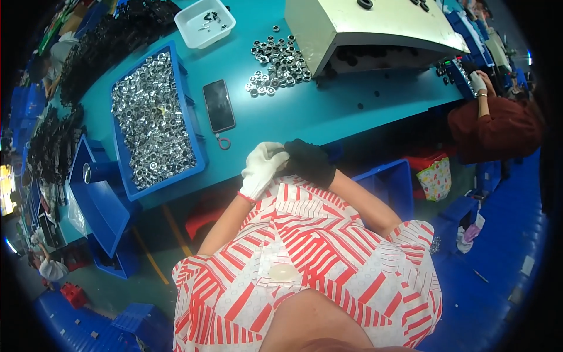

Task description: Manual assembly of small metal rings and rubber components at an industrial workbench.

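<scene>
Just off the near edge of the teal table (258,120), my two gloved hands meet in front of my body. My left hand (261,169) wears a white glove, its fingers curled and pinched against the other hand. A black glove covers my right hand (309,163), also closed. Whatever lies between the fingertips is hidden. Nearest to them is a dark phone (219,106) with a pink ring strap (223,143). Farther left, a blue tray (200,154) holds a heap of small shiny metal ring-shaped parts (153,117). More such parts (275,61) lie loose beyond the phone.
A white tub (186,30) with a few small parts stands at the back. A cream metal housing (316,35) with black rings on top sits back right. Black parts (105,47) pile up far left. Another person (495,126) works at right. Blue bins (390,185) stand below the table.
</scene>
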Available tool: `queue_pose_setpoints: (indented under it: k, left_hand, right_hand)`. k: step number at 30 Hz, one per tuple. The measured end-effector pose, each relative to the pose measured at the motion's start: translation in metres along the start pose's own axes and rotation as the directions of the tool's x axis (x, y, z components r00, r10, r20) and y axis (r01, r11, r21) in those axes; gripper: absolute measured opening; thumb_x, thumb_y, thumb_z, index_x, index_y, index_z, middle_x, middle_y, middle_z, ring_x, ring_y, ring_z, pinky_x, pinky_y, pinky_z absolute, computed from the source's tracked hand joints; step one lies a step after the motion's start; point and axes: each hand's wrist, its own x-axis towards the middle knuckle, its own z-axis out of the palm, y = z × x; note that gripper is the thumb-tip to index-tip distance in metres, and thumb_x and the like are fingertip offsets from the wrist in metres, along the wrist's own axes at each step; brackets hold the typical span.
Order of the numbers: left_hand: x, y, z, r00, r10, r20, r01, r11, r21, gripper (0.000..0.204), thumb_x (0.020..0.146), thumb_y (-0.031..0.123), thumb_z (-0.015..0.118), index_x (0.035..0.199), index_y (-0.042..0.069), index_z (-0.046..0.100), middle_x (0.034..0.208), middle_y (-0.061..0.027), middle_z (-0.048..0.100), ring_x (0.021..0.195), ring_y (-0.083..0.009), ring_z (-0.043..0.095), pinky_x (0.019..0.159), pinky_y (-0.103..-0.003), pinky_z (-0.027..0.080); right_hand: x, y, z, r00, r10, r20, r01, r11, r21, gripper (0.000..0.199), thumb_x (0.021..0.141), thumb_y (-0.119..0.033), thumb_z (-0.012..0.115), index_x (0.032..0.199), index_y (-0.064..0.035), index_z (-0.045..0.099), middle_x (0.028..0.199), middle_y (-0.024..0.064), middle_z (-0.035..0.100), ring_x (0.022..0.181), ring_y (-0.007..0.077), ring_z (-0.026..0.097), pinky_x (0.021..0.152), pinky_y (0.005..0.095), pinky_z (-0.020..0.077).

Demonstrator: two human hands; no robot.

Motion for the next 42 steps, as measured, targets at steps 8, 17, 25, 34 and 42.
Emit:
queue_pose_setpoints:
  k: [8, 17, 25, 34, 42]
  left_hand:
    - [0.008, -0.013, -0.015, 0.986, -0.005, 0.167, 0.067, 0.927, -0.37, 0.042, 0.088, 0.005, 0.052, 0.126, -0.011, 0.043, 0.103, -0.0141, 0.06, 0.085, -0.0163, 0.063, 0.073, -0.025, 0.057]
    - [0.006, 0.002, -0.013, 0.975, -0.011, 0.223, 0.087, 0.94, -0.331, 0.042, 0.086, 0.006, 0.057, 0.122, -0.011, 0.045, 0.096, -0.0115, 0.06, 0.078, -0.0141, 0.063, 0.071, -0.023, 0.056]
    - [0.001, -0.005, 0.0, 0.999, -0.031, 0.013, 0.031, 0.999, 0.037, 0.033, 0.083, 0.006, 0.063, 0.113, -0.005, 0.054, 0.086, -0.0048, 0.061, 0.072, -0.0097, 0.059, 0.064, -0.021, 0.05]
    - [0.007, -0.011, -0.005, 0.999, -0.005, 0.032, 0.009, 0.993, -0.116, 0.047, 0.082, 0.004, 0.063, 0.124, -0.008, 0.046, 0.09, -0.0062, 0.063, 0.074, -0.0107, 0.06, 0.069, -0.022, 0.052]
    - [0.007, -0.012, -0.008, 0.988, -0.056, 0.142, 0.114, 0.888, -0.445, 0.051, 0.083, 0.005, 0.063, 0.128, -0.008, 0.043, 0.092, -0.0074, 0.061, 0.074, -0.0109, 0.061, 0.067, -0.023, 0.054]
  right_hand:
    - [0.004, 0.011, -0.006, 0.991, 0.126, 0.048, -0.133, 0.847, 0.514, 0.05, 0.08, -0.02, 0.068, 0.126, -0.0066, 0.053, 0.112, 0.0147, 0.062, 0.1, 0.0246, 0.061, 0.09, 0.0338, 0.0458]
    - [0.014, 0.011, -0.014, 0.979, -0.024, 0.204, -0.044, 0.946, 0.321, 0.052, 0.079, -0.023, 0.067, 0.127, -0.0095, 0.052, 0.106, 0.0154, 0.061, 0.1, 0.0272, 0.059, 0.086, 0.0342, 0.0464]
    - [0.006, -0.001, -0.007, 0.992, -0.098, 0.077, 0.096, 0.995, 0.031, 0.041, 0.075, -0.031, 0.071, 0.108, -0.0106, 0.06, 0.098, 0.0129, 0.064, 0.087, 0.0287, 0.064, 0.075, 0.0377, 0.0505]
    - [0.004, 0.011, 0.007, 0.996, -0.079, 0.046, 0.074, 0.991, 0.109, 0.044, 0.077, -0.031, 0.07, 0.113, -0.0104, 0.058, 0.098, 0.013, 0.063, 0.088, 0.0286, 0.063, 0.076, 0.0374, 0.0499]
    - [0.003, 0.003, -0.007, 0.997, 0.072, 0.026, -0.075, 0.983, 0.17, 0.049, 0.074, -0.032, 0.072, 0.116, -0.013, 0.054, 0.101, 0.0107, 0.061, 0.089, 0.0289, 0.062, 0.075, 0.0374, 0.0495]
